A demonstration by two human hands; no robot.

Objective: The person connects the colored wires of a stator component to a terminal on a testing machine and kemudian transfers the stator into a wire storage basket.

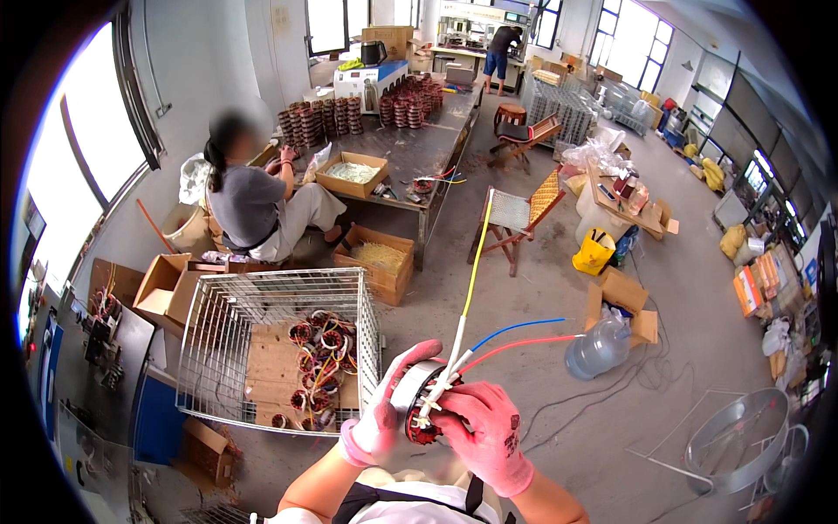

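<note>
Steady the stator, keeping leads clear
Your left fingers clasp it; your right fingers touch it, pinch unclear.

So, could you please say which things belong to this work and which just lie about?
Belonging: red-wound silver metal ring; blue, red and yellow wires; probably similar rings in silver wire cage.
Seemingly lying about: bluish plastic bottle; yellow bag.
</note>
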